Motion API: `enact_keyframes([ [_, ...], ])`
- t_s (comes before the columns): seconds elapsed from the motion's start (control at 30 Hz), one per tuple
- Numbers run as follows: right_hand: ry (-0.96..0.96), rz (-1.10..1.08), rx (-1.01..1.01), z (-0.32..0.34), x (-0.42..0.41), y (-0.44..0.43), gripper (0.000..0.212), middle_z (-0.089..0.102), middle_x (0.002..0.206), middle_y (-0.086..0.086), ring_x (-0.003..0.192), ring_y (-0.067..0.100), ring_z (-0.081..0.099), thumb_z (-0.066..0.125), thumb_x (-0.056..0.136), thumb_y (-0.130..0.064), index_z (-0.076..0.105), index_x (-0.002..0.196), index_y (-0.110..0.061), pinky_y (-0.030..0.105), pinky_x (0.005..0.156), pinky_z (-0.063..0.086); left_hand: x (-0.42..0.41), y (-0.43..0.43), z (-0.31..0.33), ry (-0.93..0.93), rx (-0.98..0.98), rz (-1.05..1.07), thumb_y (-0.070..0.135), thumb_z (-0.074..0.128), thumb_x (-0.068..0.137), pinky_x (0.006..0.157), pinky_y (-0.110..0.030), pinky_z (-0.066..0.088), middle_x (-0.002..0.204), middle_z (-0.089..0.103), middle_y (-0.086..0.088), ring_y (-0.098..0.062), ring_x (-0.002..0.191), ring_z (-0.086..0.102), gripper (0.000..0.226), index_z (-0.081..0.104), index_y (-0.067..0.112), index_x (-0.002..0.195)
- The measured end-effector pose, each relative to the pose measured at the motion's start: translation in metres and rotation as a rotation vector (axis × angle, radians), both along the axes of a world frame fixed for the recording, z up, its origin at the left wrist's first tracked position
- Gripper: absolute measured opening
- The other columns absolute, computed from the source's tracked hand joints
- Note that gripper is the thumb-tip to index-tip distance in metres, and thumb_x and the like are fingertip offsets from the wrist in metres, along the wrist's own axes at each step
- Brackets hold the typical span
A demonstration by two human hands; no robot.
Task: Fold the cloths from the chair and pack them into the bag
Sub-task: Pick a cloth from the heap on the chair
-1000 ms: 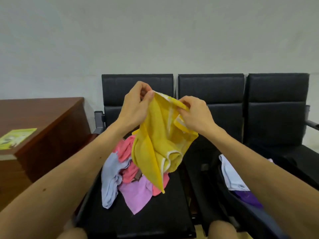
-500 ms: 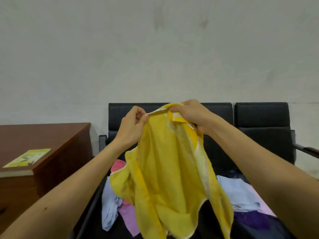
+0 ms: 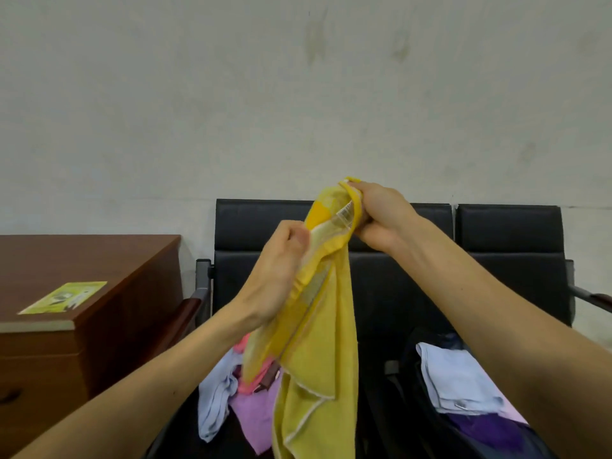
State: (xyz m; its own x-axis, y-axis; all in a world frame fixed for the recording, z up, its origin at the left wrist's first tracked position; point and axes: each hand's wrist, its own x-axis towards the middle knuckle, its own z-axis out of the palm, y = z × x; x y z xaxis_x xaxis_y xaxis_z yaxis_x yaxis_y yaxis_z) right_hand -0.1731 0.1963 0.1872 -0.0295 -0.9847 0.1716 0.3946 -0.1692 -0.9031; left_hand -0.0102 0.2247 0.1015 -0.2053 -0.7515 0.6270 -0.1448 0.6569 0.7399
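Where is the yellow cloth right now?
In the head view, the yellow terry cloth hangs mid-frame, gripped at its top by the left hand and right hand, in front of the black padded chair holding a pile of loose coloured cloths.

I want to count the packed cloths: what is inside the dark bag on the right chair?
Inside the bag, a folded light blue cloth lies on top of a purple cloth, with a pink edge beside it. Whatever lies deeper is covered by these.
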Motion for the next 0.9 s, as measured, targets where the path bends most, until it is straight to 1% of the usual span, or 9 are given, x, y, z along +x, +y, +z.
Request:
enact_keyframes([
  [0.1,-0.039,-0.006,-0.002,-0.001,-0.003,0.002,0.016,0.063,0.055,0.005,0.047,0.016,0.063,0.060,0.094,-0.003,0.063,0.079,-0.007,0.025,0.046,0.052,0.002,0.004,-0.011,-0.204,-0.015,0.018,0.038,0.083,0.072,0.079,-0.021,0.055,0.111,0.065,0.009,-0.004,0.096,0.067,0.083,0.029,0.041,0.135],
  [0.2,0.093,-0.059,-0.031,-0.010,-0.006,0.005,0.007,0.063,0.063,0.003,0.058,0.015,0.062,0.060,0.097,-0.012,0.061,0.090,-0.010,0.027,0.052,0.053,0.005,-0.003,-0.019,-0.245,-0.069,0.117,0.009,0.074,0.083,0.078,-0.032,0.055,0.100,0.069,0.004,-0.013,0.085,0.069,0.083,0.025,0.049,0.136],
  [0.3,0.433,-0.151,-0.112,-0.033,-0.013,0.006,0.024,0.067,0.099,0.005,0.082,0.016,0.065,0.063,0.096,-0.024,0.054,0.118,-0.021,0.030,0.064,0.055,0.020,-0.010,-0.010,-0.273,-0.090,0.194,-0.001,0.059,0.086,0.085,-0.041,0.053,0.101,0.068,0.011,-0.007,0.093,0.065,0.060,0.047,0.043,0.125],
  [0.43,0.883,0.037,-0.256,-0.062,-0.017,0.013,0.020,0.072,0.101,-0.006,0.098,0.015,0.067,0.056,0.099,-0.032,0.074,0.104,-0.025,0.031,0.077,0.060,0.034,-0.015,0.010,-0.300,-0.068,0.256,-0.003,0.053,0.084,0.088,-0.039,0.053,0.094,0.069,0.019,-0.002,0.093,0.064,0.044,0.064,0.035,0.101],
  [0.53,0.973,0.336,-0.224,-0.071,-0.023,0.021,0.030,0.066,0.115,-0.004,0.105,0.017,0.066,0.056,0.090,-0.032,0.065,0.118,-0.025,0.038,0.085,0.060,0.043,-0.016,0.022,-0.288,0.009,0.260,0.005,0.058,0.086,0.083,-0.042,0.056,0.089,0.072,0.011,-0.010,0.087,0.067,0.032,0.065,0.035,0.094],
  [0.6,1.010,0.436,-0.223,-0.072,-0.027,0.023,0.042,0.063,0.118,0.002,0.107,0.021,0.066,0.061,0.081,-0.023,0.058,0.122,-0.025,0.039,0.084,0.060,0.047,-0.016,0.029,-0.234,0.047,0.258,0.011,0.061,0.084,0.078,-0.043,0.056,0.083,0.071,0.008,-0.014,0.082,0.067,0.021,0.064,0.032,0.089],
  [0.7,1.253,0.204,-0.409,-0.075,-0.025,0.023,0.034,0.069,0.101,0.003,0.087,0.019,0.070,0.075,0.083,-0.017,0.059,0.113,-0.021,0.038,0.071,0.061,0.050,-0.015,0.034,-0.217,0.068,0.269,0.012,0.060,0.084,0.072,-0.035,0.050,0.081,0.066,0.006,-0.013,0.078,0.060,0.015,0.063,0.027,0.082],
  [0.8,1.167,0.052,-0.430,-0.066,-0.023,0.028,0.005,0.071,0.068,0.004,0.059,0.016,0.070,0.068,0.091,-0.024,0.066,0.089,-0.020,0.027,0.056,0.055,0.051,-0.015,0.034,-0.277,0.090,0.238,0.015,0.063,0.085,0.070,-0.032,0.049,0.079,0.067,0.004,-0.012,0.076,0.060,0.012,0.063,0.026,0.079],
  [0.9,1.249,-0.230,-0.468,-0.050,-0.026,0.031,0.035,0.058,0.048,-0.005,0.049,0.012,0.057,0.057,0.089,-0.014,0.052,0.056,-0.023,0.030,0.055,0.044,0.055,-0.012,0.039,-0.354,0.105,0.223,0.010,0.070,0.084,0.066,-0.028,0.048,0.076,0.069,0.001,-0.010,0.070,0.062,0.014,0.065,0.022,0.080],
])
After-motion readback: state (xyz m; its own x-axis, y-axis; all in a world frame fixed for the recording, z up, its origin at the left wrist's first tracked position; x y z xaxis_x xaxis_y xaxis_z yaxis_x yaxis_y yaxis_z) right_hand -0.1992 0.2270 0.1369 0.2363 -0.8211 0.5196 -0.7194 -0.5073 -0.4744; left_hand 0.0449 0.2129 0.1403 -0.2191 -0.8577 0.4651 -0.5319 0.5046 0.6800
